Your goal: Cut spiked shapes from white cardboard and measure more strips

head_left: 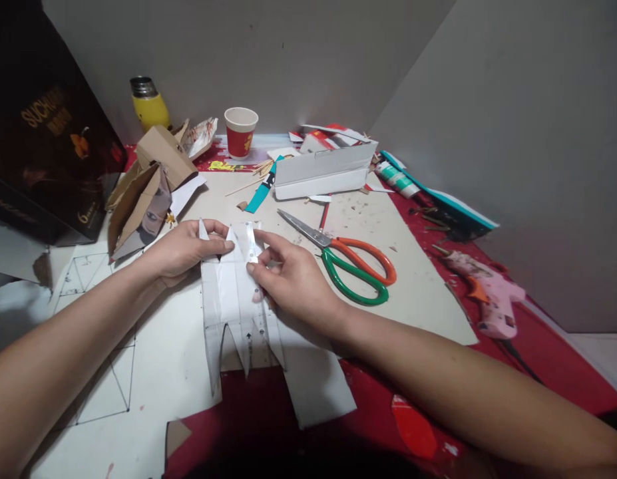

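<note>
Two hands are meeting over a cut cardboard piece (235, 293) with pointed tabs at both ends, lying flat on the white sheet (153, 372) directly beneath them. The left hand (181, 249) is pinching the far-left points of the piece between thumb and fingers, closed on its upper edge. The right hand (293, 279) is pressing fingertips and thumb onto the piece's upper right strip, also clamped on it, so both hands are sitting close together with only the middle tabs showing between them.

Judging by its thin edges and pale coated face, the piece is looking light and fairly stiff, though the narrow points are likely bending or creasing easily; the broad middle panel seems the safer place to grip, while the tabs are wanting a gentle pinch near their bases. The glossy surface may be a little slippery under the fingers.

Just beyond the right hand, scissors (348, 256) with orange and green handles are lying open. Further right of that hand a pink glue gun (488, 296) is resting on the red cloth. Beyond the left hand, a folded brown carton (148, 183) is sitting, and farther off a red paper cup (241, 132) is standing.
</note>
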Demonstrator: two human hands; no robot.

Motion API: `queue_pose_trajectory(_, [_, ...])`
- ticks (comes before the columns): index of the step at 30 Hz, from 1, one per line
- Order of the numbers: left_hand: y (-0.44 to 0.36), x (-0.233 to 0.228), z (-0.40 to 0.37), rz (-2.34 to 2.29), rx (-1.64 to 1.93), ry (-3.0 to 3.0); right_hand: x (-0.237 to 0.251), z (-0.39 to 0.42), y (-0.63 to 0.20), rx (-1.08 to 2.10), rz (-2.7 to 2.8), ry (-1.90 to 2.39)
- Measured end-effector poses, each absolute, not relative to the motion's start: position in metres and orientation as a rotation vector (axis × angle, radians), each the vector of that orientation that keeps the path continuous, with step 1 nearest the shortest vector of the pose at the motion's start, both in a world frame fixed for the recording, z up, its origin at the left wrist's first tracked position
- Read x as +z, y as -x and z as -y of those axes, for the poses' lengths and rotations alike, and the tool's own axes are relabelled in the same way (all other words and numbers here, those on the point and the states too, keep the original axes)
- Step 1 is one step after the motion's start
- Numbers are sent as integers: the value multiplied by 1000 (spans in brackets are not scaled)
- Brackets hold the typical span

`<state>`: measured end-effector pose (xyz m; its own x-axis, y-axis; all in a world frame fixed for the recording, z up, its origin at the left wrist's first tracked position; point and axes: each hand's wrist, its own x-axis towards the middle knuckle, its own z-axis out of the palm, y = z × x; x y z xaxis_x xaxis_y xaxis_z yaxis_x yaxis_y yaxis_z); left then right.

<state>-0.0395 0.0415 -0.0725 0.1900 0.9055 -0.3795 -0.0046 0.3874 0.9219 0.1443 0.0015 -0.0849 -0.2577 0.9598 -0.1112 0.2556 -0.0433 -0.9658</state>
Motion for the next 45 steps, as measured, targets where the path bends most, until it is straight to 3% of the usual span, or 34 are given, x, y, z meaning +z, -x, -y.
queue_pose_trajectory(45, [45, -65, -40, -1226, 732, -1018, -88, -6, -142, 1235, 1690, 1205])
